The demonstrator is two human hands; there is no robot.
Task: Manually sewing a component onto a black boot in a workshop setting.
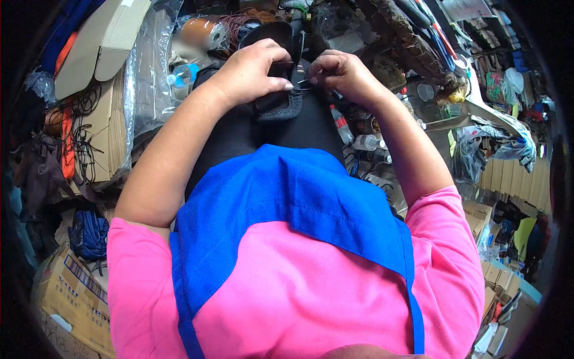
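On my lap, over dark trousers, lies a black shoe (278, 110) with a thick, ridged edge. My left hand (258, 70) grips it from the left, thumb along its inner side and fingers curled over the far part. From the right, my right hand (342, 75) closes its fingertips on a thin, shiny needle-like piece (307, 82) close to the shoe's edge. Whether its tip is in the shoe material cannot be made out. A dark, rounded part (266, 33) shows beyond my left hand; its link to the shoe is hidden.
A blue apron (281, 179) covers my lap's near part. Left are flattened cardboard (107, 119), clear plastic wrap (154, 72) and an orange spool (200, 33). At right lie a red-labelled bottle (341, 124), a clear bottle (368, 142) and a pale metal bracket (478, 107).
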